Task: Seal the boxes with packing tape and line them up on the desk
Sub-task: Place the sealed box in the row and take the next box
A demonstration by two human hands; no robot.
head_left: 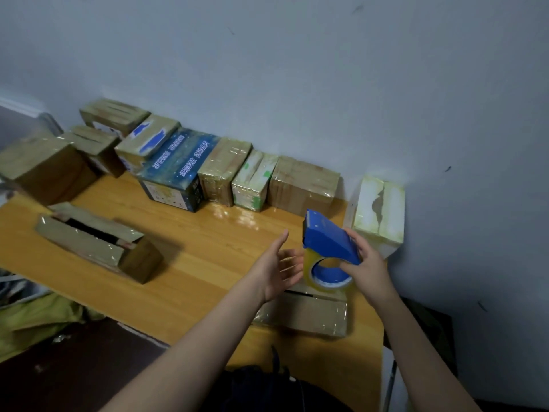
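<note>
Glossy wooden desk [190,263], tape-shiny cardboard boxes [303,182], blue plastic dispenser [329,239].

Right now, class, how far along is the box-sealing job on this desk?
Done: a row of taped boxes stands along the wall. In hand: the right hand grips the blue tape dispenser over a near box, the left hand open beside it. Left: the open-flapped box looks unsealed; neither is in the row.

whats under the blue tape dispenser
A flat cardboard box lies on the desk beneath the tape dispenser, which the right hand grips. Its front side and part of its top show; the tape roll and left hand cover the rest.
</note>
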